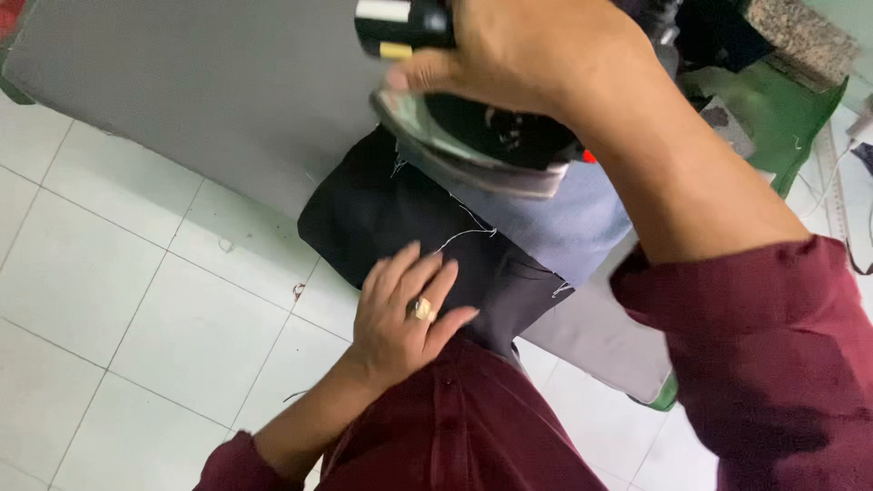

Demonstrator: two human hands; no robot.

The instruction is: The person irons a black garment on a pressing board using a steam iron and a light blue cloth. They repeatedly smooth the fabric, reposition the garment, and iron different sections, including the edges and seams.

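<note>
My right hand (536, 50) grips the black handle of a clothes iron (473, 145), whose metal soleplate is tilted just above the cloth. A dark, nearly black piece of fabric (391, 214) with loose white threads lies over the edge of a grey padded ironing table (209, 91). My left hand (405, 309), wearing a gold ring, lies flat on the near edge of the dark fabric with its fingers spread. A pale blue-grey cloth (573, 223) lies under the iron to the right. Both arms wear maroon sleeves.
White floor tiles (118, 309) with a few thread scraps lie to the left below the table. A green frame (782, 118) and a speckled stone-like block (800, 36) sit at the upper right. A white cable (832, 182) runs along the right edge.
</note>
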